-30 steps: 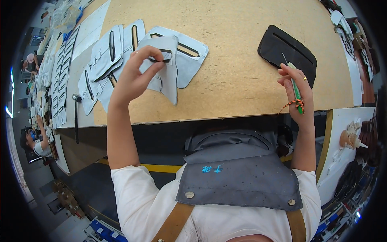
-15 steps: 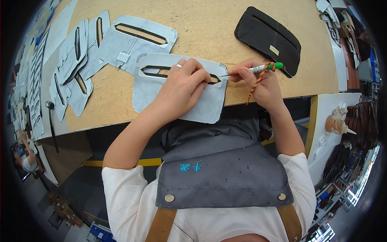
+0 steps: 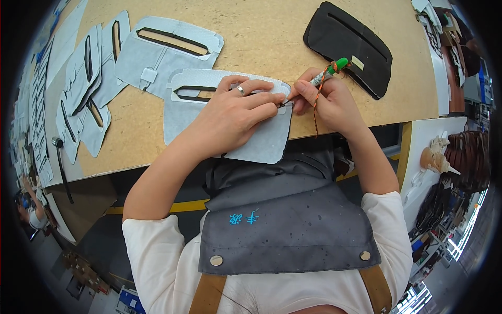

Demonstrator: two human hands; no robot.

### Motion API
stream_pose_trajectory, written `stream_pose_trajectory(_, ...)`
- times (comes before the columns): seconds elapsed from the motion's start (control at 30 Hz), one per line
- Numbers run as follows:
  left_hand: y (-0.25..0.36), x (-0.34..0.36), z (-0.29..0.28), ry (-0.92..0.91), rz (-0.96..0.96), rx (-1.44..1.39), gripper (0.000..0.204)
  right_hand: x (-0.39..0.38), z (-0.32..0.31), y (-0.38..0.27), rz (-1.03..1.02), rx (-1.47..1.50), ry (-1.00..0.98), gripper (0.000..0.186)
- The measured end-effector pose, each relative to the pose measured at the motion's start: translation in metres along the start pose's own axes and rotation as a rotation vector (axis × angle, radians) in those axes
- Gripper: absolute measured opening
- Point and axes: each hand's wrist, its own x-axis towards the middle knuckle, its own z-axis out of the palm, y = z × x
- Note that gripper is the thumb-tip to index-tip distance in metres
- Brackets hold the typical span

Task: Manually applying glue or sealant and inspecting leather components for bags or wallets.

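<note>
A pale grey flat panel with a long black-edged slot lies in front of me and juts over the table's near edge. My left hand rests across it, fingers stretched out, covering much of the slot; a ring is on one finger. My right hand is closed around a thin, pen-like pointed tool with a white handle, a green end and an orange-and-black cord. At the slot's right end, its tip is mostly hidden by my fingers.
Another pale slotted panel lies just behind, and several more overlap at the left. A black slotted panel is at the back right. A dark rod with a round head hangs over the left edge. A nozzle bottle stands right.
My left hand has slid right and flattened over the slot's end. My right hand has turned the tool more upright and drawn closer to the left fingers. The whole view has shifted slightly.
</note>
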Motion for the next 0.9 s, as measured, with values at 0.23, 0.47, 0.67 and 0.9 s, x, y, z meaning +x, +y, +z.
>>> stream_pose_trajectory(0.23, 0.001, 0.0, 0.001, 0.015, -0.027, -0.023, 0.017, -0.019, 0.0, 0.014, -0.54, -0.512, -0.053, 0.013)
stream_pose_trajectory(0.47, 0.003, 0.002, -0.001, 0.001, -0.119, -0.089, 0.021, -0.044, 0.002, 0.033, -0.955, -1.066, 0.015, 0.012)
stream_pose_trajectory(0.67, 0.005, -0.001, 0.002, 0.028, -0.082, -0.034, 0.025, -0.042, -0.003, 0.032, -0.772, -0.666, 0.034, 0.013)
stream_pose_trajectory(0.9, 0.004, -0.004, 0.004, 0.053, -0.026, -0.053, 0.026, -0.045, 0.002, 0.035, -0.659, -0.556, 0.117, 0.014)
